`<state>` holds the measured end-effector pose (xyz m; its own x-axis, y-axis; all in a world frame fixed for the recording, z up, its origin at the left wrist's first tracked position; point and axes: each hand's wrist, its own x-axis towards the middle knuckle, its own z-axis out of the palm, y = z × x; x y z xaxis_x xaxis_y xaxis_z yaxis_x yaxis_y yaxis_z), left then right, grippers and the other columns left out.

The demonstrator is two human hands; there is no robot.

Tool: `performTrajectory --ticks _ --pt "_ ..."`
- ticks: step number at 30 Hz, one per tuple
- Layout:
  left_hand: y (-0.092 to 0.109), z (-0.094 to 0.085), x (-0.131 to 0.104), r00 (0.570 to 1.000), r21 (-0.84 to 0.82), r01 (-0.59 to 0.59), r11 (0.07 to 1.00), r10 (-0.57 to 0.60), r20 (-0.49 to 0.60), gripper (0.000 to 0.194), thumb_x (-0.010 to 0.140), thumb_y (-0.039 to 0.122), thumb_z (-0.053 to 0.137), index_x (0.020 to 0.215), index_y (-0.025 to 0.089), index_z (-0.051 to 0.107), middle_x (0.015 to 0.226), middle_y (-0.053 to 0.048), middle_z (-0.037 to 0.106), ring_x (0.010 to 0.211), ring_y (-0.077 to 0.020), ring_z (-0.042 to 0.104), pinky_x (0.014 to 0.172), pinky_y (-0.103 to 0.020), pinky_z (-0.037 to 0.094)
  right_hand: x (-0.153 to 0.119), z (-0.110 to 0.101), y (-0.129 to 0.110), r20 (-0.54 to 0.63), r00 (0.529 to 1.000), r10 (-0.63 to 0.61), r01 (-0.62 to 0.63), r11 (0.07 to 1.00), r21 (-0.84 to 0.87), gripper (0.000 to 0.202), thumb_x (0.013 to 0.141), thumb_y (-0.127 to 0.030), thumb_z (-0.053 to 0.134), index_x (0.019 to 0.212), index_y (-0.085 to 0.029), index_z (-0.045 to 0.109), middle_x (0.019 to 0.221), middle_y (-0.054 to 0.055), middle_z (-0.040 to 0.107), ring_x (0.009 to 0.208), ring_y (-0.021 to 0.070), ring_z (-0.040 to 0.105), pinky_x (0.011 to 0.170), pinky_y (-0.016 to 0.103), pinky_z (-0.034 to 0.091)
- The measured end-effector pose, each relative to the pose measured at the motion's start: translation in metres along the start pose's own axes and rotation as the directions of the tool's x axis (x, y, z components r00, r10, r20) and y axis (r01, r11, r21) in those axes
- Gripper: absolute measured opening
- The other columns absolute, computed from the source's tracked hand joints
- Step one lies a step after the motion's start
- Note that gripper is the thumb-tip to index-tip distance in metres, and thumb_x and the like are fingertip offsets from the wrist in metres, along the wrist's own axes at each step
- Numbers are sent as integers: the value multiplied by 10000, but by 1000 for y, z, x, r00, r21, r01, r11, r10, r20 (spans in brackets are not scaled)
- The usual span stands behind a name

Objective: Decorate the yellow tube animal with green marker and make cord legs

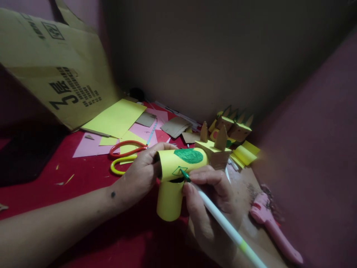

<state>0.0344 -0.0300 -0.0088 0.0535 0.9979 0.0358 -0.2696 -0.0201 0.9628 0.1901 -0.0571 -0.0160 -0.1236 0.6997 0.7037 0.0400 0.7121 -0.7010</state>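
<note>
The left hand (143, 169) grips the open left end of a yellow paper tube (169, 163), its fingers partly hidden behind and inside it; how they press there cannot be told. The right hand (210, 203) pinches a green-tipped marker (217, 214) between thumb and forefinger, the tip touching a small green diamond outline (179, 171) on the tube's side. A filled green oval (190, 156) lies above the diamond. The tube is held nearly level over the near part of the red counter (92, 206), with a shorter yellow tube (169, 201) pointing down beneath it and a cardboard box shape with two pointed pieces (219, 154) at its right end.

Scissors (126, 147) with a red loop and a yellow loop lie just beyond the left hand. Towards the counter's far edge are a yellow sheet (117, 117), pink paper (93, 145) and cardboard scraps (175, 127). A large brown bag (55, 67) leans over the far left corner, near a dark flat thing (30, 152) at the left edge. Spiked cardboard figures (232, 126) stand at the far right corner, folded yellow paper (245, 154) just before them; a pink glue gun (275, 227) lies along the right edge.
</note>
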Motion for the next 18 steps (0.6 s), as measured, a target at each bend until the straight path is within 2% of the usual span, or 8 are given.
performTrajectory --ticks 5,9,13,18 --pt "2 2 -2 1000 -37 17 999 -17 -15 358 746 333 776 1060 220 647 969 -47 731 907 -271 700 796 -381 553 0 0 -2 7 1000 8 -8 1000 21 260 867 -48 591 1025 -254 574 878 -16 567 644 88 520 567 211 441" --pt "2 1 -2 1000 -27 24 999 -25 -20 333 756 330 763 1050 225 649 951 -44 732 906 -274 703 775 -372 550 0 0 0 2 1000 10 -10 1000 30 228 888 -75 594 1026 -256 576 860 -18 548 604 81 478 559 216 432" --pt "2 0 -1 1000 -13 16 1000 -16 -22 325 752 334 760 1038 224 653 947 -40 728 899 -268 697 766 -362 547 0 1 2 0 1000 5 -5 1000 28 220 893 -88 590 1021 -266 570 859 -17 552 646 97 505 604 229 455" --pt "3 1 -2 1000 19 18 1000 -18 -12 341 734 330 767 1036 221 654 911 -33 724 874 -263 689 730 -348 532 -3 2 4 -11 1000 24 -24 1000 4 195 899 -104 599 1018 -256 571 845 -14 562 646 102 522 582 218 450"
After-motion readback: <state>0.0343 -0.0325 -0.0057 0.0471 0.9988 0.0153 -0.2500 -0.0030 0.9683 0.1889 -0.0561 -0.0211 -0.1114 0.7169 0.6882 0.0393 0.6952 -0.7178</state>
